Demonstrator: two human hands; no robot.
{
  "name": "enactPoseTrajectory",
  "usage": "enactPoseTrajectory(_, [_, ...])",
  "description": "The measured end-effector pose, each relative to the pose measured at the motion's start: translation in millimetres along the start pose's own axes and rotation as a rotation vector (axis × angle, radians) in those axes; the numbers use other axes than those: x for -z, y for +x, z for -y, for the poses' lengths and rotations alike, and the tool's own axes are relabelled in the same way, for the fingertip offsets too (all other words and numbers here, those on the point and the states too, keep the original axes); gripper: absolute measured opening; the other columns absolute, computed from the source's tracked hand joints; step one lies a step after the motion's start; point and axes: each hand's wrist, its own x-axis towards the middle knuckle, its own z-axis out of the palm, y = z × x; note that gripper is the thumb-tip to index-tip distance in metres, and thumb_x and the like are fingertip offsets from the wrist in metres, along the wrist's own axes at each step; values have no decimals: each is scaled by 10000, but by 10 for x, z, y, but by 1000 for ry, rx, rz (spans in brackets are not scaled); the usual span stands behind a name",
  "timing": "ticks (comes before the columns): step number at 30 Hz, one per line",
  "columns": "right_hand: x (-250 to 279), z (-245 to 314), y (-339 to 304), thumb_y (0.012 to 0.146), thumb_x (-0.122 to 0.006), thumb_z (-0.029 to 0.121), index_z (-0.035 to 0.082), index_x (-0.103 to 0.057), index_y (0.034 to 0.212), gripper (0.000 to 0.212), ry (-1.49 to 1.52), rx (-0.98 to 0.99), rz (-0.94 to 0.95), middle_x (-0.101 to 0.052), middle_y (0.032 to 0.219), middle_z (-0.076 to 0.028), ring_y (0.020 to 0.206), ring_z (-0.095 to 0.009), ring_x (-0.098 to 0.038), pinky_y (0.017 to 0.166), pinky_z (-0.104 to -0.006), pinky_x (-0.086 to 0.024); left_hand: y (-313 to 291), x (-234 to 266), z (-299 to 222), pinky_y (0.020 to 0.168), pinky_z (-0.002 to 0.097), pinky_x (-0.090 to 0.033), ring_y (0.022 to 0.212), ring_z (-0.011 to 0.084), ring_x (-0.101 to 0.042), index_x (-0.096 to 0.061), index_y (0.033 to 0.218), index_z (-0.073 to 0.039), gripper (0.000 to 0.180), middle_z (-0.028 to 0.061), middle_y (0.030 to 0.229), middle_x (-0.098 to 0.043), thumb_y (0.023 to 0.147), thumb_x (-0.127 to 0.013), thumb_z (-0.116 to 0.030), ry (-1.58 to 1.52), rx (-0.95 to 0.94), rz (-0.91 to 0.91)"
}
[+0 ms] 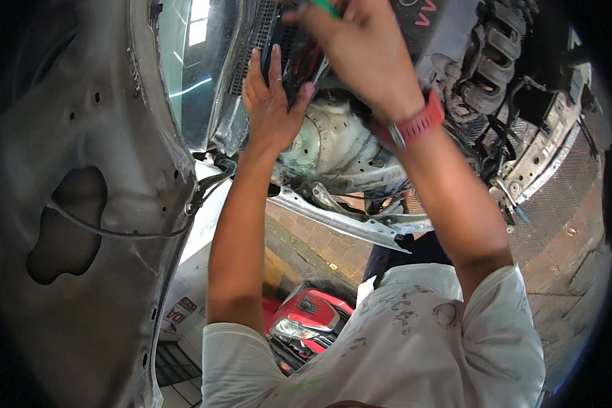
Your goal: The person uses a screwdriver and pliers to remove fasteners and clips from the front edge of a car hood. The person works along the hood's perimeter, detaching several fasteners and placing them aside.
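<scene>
Two bare hands reach over an open engine bay in the head view. The left hand [272,109] has its fingers spread and pointing away from the wearer, near the slatted cowl grille [246,71] at the foot of the windscreen [196,112]; whether its fingertips touch anything beneath, I cannot tell. The right hand [370,58], blurred and partly cut off by the upper edge, appears closed around a slim green object [328,6], though the exact grip is unclear. That object lies at the finger end of the right hand, beyond the left hand and a little to its right; its visible stretch slants from upper left to lower right, and its far end is out of the picture. The right hand is the nearer one to it. A watch with a red strap [421,126] circles the right wrist.

Beneath the hands sits a pale, dirty strut tower [330,139], bordered on the wearer's side by a bare metal rail [343,221]. The grey engine cover [432,37] is farther off to the right, beside a ribbed manifold [498,64]. The raised bonnet [132,285] fills the left side, its cut-out inner face showing. Below the rail, paving [319,246] covers the ground, and a red motorbike [309,313] stands near the wearer's light, stained shirt [415,326].
</scene>
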Motion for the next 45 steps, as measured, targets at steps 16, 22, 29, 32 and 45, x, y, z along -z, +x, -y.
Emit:
enactPoseTrajectory(16, [-1351, -474, -610, 1108, -584, 152, 31, -561, 1468, 380, 404, -406, 53, -657, 1087, -95, 819, -119, -615, 773, -284, -515, 320, -19, 583, 1246, 683, -194, 1557, 536, -310, -210, 1670, 43, 1118, 338, 1696, -287, 952, -634, -702, 36, -335, -61])
enactPoseTrajectory(22, [-1386, -559, -446, 1102, -570, 156, 9, -531, 1525, 449, 355, -322, 39, -647, 1418, -222, 1308, -347, -629, 1121, -400, -471, 253, 3, 602, 1251, 680, -182, 1545, 545, -326, -173, 1675, 50, 1178, 350, 1689, -295, 941, -575, -779, 40, -301, -55])
enactPoseTrajectory(29, [-1516, -678, -469, 1103, -539, 124, 9, -504, 1558, 470, 415, -247, -16, -610, 1507, -230, 1388, -341, -603, 1165, -394, -453, 337, -42, 612, 1241, 715, -162, 1557, 528, -315, -141, 1682, 41, 1230, 325, 1709, -278, 916, -548, -831, 40, -297, -28])
enactPoseTrajectory(32, [-1551, -612, -488, 1108, -538, 130, 9, -473, 1579, 492, 474, -300, 26, -625, 1488, -226, 1389, -317, -607, 1159, -393, -457, 287, -21, 633, 1235, 724, -163, 1563, 513, -315, -150, 1683, 36, 1226, 317, 1713, -278, 915, -550, -831, 38, -275, -27])
enactPoseTrajectory(45, [-1954, -400, -364, 1126, -503, 155, -5, -415, 1597, 505, 517, -388, -82, -514, 1539, -281, 1439, -411, -499, 1203, -443, -399, 295, -55, 632, 1251, 709, -97, 1571, 501, -313, -212, 1681, 23, 1188, 323, 1701, -300, 908, -626, -779, -42, -265, -38])
